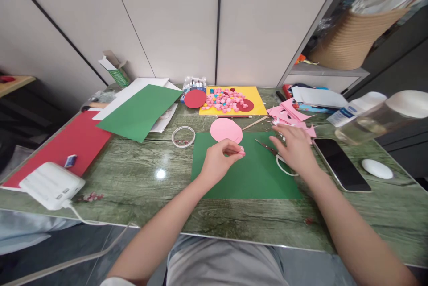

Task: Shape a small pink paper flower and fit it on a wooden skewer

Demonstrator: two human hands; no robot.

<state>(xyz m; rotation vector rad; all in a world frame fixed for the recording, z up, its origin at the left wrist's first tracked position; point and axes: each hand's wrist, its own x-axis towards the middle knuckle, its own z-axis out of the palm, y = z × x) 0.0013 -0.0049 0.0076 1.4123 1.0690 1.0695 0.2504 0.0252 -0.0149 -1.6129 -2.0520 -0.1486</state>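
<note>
My left hand is pinched shut on a small pink piece over the green sheet. Just behind it lies a pink paper circle. My right hand has its fingers spread above the scissors, whose white handle shows partly beneath it, close to the pink paper scraps. Further back, a yellow sheet bears many small pink balls and a dark red circle. Another red circle rests at its left edge.
A tape roll lies left of the green sheet. Green and red paper and a white power block are at the left. At the right are a phone, a white mouse and a bottle.
</note>
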